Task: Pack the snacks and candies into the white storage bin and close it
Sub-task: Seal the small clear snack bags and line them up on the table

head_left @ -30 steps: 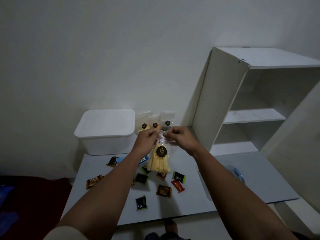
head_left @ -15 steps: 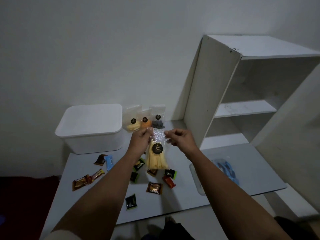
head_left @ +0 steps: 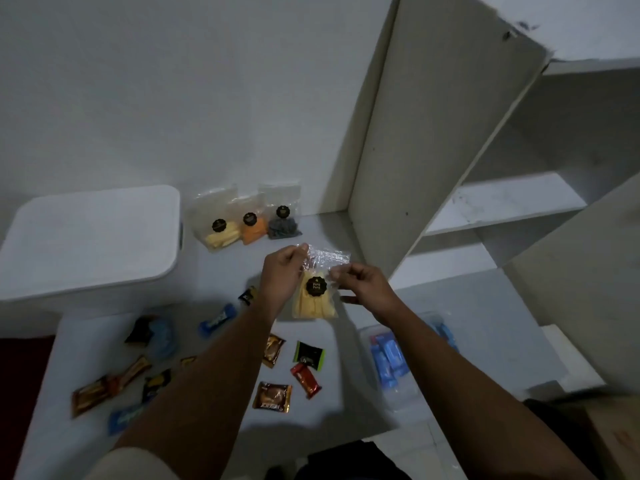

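Pinching the clear top of a snack bag (head_left: 314,296) from both sides, the left hand (head_left: 282,271) and the right hand (head_left: 363,282) hold it up over the middle of the tabletop (head_left: 485,306) — each grip is closed on the crinkled plastic, thumb against fingers. The bag hangs upright, with pale yellow sticks in its lower half and a dark round sticker on its front.

At the back left stands the white storage bin (head_left: 90,240), its lid on. Just beside it, against the wall, three more clear bags (head_left: 247,220) stand in a row: yellow, orange and dark grey contents, each with the same dark sticker.

Small wrapped candies (head_left: 272,396) lie scattered over the tabletop below the hands — brown, red, black-and-green, blue and gold wrappers, some partly hidden by the forearms. To the right, a clear container (head_left: 398,362) holds blue packets. A white shelf unit (head_left: 450,150) stands at the right.
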The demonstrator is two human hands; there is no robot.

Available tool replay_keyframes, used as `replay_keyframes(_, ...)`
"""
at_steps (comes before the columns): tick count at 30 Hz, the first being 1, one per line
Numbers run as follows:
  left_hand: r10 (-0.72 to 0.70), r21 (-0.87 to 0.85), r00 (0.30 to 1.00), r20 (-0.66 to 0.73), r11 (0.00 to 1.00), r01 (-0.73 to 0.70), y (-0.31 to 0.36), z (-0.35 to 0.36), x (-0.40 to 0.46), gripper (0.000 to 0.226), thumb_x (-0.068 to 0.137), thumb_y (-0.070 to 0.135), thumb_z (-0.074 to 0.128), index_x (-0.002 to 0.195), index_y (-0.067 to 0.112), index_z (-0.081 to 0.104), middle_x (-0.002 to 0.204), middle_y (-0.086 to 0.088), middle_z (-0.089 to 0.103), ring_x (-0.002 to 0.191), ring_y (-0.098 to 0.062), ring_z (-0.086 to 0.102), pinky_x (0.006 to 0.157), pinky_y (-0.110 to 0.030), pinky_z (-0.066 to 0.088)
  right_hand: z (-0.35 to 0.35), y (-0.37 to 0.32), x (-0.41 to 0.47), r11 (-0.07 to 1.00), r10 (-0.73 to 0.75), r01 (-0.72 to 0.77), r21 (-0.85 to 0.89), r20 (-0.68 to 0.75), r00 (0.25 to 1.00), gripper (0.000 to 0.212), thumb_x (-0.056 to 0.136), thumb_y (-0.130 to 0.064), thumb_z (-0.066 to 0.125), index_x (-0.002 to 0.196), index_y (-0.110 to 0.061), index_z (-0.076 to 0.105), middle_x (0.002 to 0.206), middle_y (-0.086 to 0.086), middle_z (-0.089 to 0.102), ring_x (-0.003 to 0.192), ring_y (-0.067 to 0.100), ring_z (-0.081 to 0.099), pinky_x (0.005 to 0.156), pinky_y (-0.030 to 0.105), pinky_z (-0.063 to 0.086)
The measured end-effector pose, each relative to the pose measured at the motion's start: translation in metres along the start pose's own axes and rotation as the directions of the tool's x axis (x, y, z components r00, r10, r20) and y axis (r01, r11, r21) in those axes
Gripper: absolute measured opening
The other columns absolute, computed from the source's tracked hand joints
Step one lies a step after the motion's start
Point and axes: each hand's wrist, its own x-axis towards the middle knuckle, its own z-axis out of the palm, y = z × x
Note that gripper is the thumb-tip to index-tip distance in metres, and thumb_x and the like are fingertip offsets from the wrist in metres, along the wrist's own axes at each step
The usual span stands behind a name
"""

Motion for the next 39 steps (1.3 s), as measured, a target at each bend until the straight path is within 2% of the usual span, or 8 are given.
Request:
replay_keyframes(6, -0.031, 0.126, 0.999, -0.027, 0.991, 0.034, -0.011, 0.039, 0.066, 0.023, 0.095, 0.033, 0.069, 0.100, 0.011, 0.070, 0.083, 0.003, 0.071, 0.075, -0.009, 0.067, 0.063, -0.017, 0.050, -0.015, -0.010, 0.095, 0.997, 0.025, -0.019, 0.076, -0.085, 0.996, 0.013, 0.098, -0.007, 0.057, 0.099, -0.011, 0.069, 0.094, 0.008, 0.067, 0.088, 0.018, 0.062, 0.069, 0.035, 0.054)
replay_keyframes(12, -0.154, 0.349, 0.980, -0.127, 0.918, 0.190, -0.041, 0.057, 0.144, 0.054, 0.071, 0.067, 0.065, 0.097, 0.020, 0.066, 0.095, -0.002, 0.068, 0.088, -0.022, 0.066, 0.072, -0.036, 0.050, -0.008, -0.017, 0.184, 0.998, -0.056, 0.052, -0.024, -0.167, 0.984, 0.028, 0.098, -0.006, 0.054, 0.088, -0.027, 0.069, 0.086, -0.014, 0.072, 0.083, 0.001, 0.065, 0.082, 0.028, 0.050)
replay_keyframes(15, -0.185, 0.381, 0.973, -0.136, 0.897, 0.224, -0.045, 0.063, 0.175, 0.047, 0.081, 0.060, 0.068, 0.092, 0.015, 0.064, 0.084, -0.004, 0.064, 0.083, -0.026, 0.066, 0.060, -0.031, 0.040, -0.005, -0.015, 0.217, 0.997, -0.080, 0.076, -0.027, -0.210, 0.974, 0.020, 0.097, -0.005, 0.055, 0.092, -0.017, 0.069, 0.090, -0.006, 0.071, 0.083, 0.003, 0.064, 0.077, 0.022, 0.049)
replay_keyframes(24, -0.264, 0.153, 0.911, -0.316, 0.934, 0.324, -0.065, 0.074, 0.221, 0.043, 0.085, 0.042, 0.077, 0.112, 0.012, 0.062, 0.105, -0.005, 0.069, 0.097, -0.021, 0.064, 0.078, -0.030, 0.048, 0.015, -0.002, 0.280, 0.999, -0.047, 0.042, -0.022, -0.346, 0.937, 0.017, 0.100, -0.007, 0.054, 0.091, -0.016, 0.066, 0.085, -0.007, 0.068, 0.067, -0.014, 0.059, 0.063, 0.008, 0.044)
replay_keyframes(28, -0.280, 0.043, 0.906, -0.317, 0.950, 0.309, -0.066, 0.075, 0.227, 0.037, 0.089, 0.030, 0.075, 0.119, 0.014, 0.061, 0.113, -0.001, 0.068, 0.107, -0.019, 0.063, 0.086, -0.029, 0.047, 0.017, -0.008, 0.292, 0.996, -0.069, 0.039, -0.083, -0.392, 0.917, 0.015, 0.096, -0.007, 0.056, 0.108, -0.004, 0.065, 0.099, 0.000, 0.066, 0.086, 0.006, 0.061, 0.069, 0.013, 0.043)
replay_keyframes(31, -0.292, -0.060, 0.913, -0.286, 0.956, 0.287, -0.063, 0.075, 0.221, 0.043, 0.092, 0.018, 0.071, 0.133, 0.015, 0.059, 0.116, 0.009, 0.059, 0.115, -0.020, 0.061, 0.100, -0.045, 0.052, 0.013, -0.004, 0.289, 0.995, 0.018, -0.055, -0.082, -0.399, 0.917, 0.033, 0.096, -0.014, 0.059, 0.129, -0.012, 0.059, 0.113, 0.000, 0.068, 0.103, 0.016, 0.062, 0.083, 0.023, 0.049)
replay_keyframes(35, -0.284, -0.061, 0.934, -0.217, 0.959, 0.277, -0.063, 0.068, 0.205, 0.036, 0.079, 0.037, 0.067, 0.114, 0.041, 0.062, 0.116, 0.011, 0.063, 0.120, -0.023, 0.062, 0.100, -0.054, 0.053, 0.005, 0.000, 0.270, 0.981, 0.052, -0.119, -0.153, -0.382, 0.923, 0.048, 0.096, -0.025, 0.060, 0.141, -0.017, 0.050, 0.126, -0.002, 0.063, 0.114, 0.019, 0.060, 0.094, 0.030, 0.048)
replay_keyframes(39, -0.261, 0.063, 0.947, -0.186, 0.959, 0.276, -0.058, 0.051, 0.174, 0.050, 0.081, 0.044, 0.064, 0.127, 0.025, 0.066, 0.125, -0.002, 0.068, 0.115, -0.024, 0.065, 0.101, -0.051, 0.053, 0.005, 0.002, 0.232, 0.975, 0.071, -0.139, -0.172, -0.354, 0.933, 0.053, 0.098, -0.020, 0.054, 0.150, -0.018, 0.040, 0.118, -0.002, 0.053, 0.110, 0.016, 0.051, 0.088, 0.023, 0.035)
